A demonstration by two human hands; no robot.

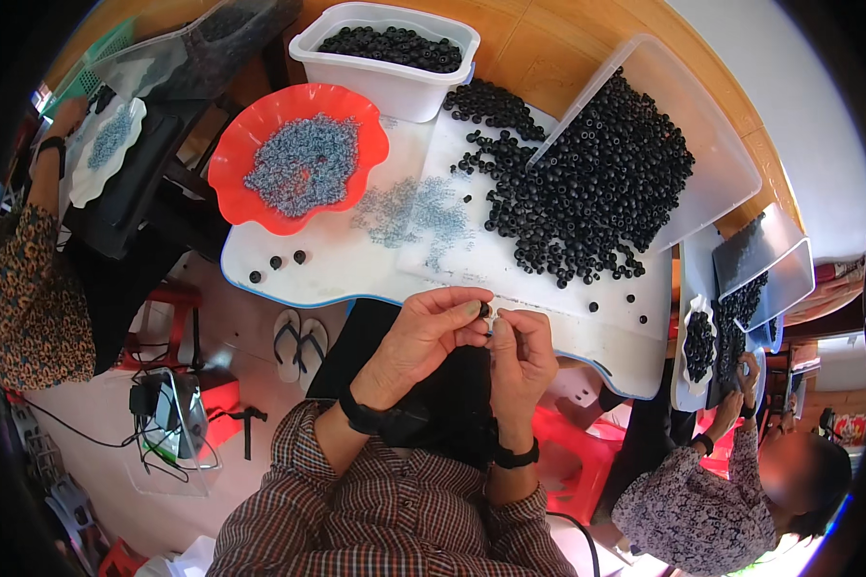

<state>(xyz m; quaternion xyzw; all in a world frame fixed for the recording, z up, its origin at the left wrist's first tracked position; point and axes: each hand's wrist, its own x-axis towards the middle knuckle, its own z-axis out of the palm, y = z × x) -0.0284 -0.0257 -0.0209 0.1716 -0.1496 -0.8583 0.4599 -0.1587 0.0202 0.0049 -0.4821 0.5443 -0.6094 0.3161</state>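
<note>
Both hands meet at the near edge of the white board (pixel 510 279), at about 6 o'clock from the bead pile (pixel 587 192). The left hand (pixel 428 332) curls, thumb and forefinger tips pressed together on a small pale part (pixel 488 312); the right hand (pixel 522 351) comes up from 5 o'clock, its fingertips closed on the same part from the other side. What exactly the part is cannot be told; it is mostly hidden between the fingertips.

Handling, as a judgement: the part looks very light and rigid, small enough to slip or drop, so a fingertip pinch at its sides suits it better than a full grasp. The black beads appear hard, smooth and prone to rolling; strays already lie apart at 9 o'clock on the board.

Pose: both forearms enter from the lower edge in checked sleeves, wrists bent inward, a dark band on each wrist. The hands are held just above the lap, clear of the board.

Surroundings: a red dish (pixel 250 207) of grey-blue bits lies at 10 o'clock from the hands, with more bits spilled on the board beside it. A white tub (pixel 385 82) of beads stands at 12 o'clock. A clear tray (pixel 712 163) tilts onto the pile at 1 o'clock. Two other people work at 9 and 4 o'clock, each with their own beads.
</note>
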